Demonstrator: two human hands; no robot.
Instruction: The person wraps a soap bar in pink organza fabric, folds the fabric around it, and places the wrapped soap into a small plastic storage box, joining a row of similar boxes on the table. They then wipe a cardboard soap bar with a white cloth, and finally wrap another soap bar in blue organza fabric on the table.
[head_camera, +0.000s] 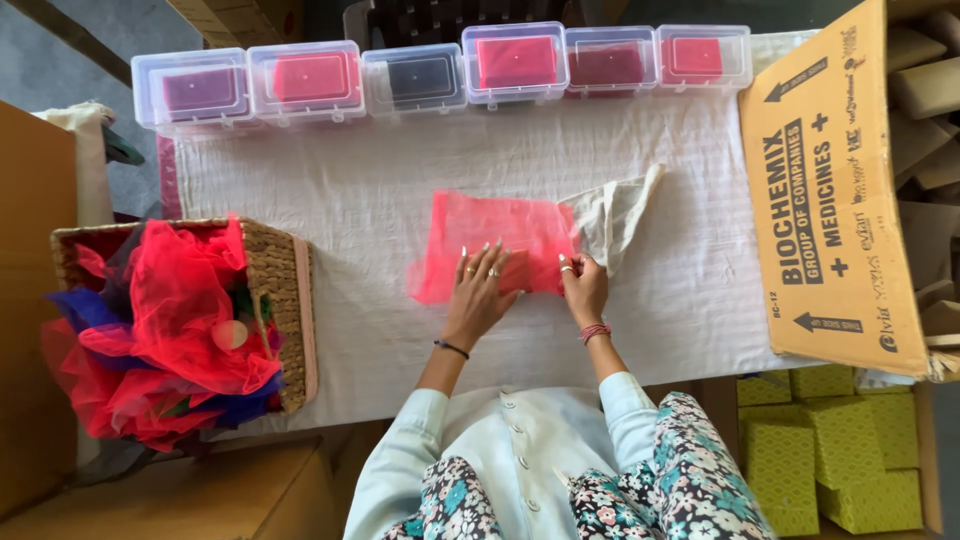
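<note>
A pink net cloth lies spread flat on the white table cover. My left hand rests flat on its near edge with fingers apart. My right hand pinches the cloth's right near corner. A cream cloth pouch lies just right of the pink cloth, partly under it.
A wicker basket full of red and blue net cloths stands at the left. Several clear plastic boxes with coloured cloth inside line the far edge. A brown cardboard flap rises at the right, with yellow-green boxes below it.
</note>
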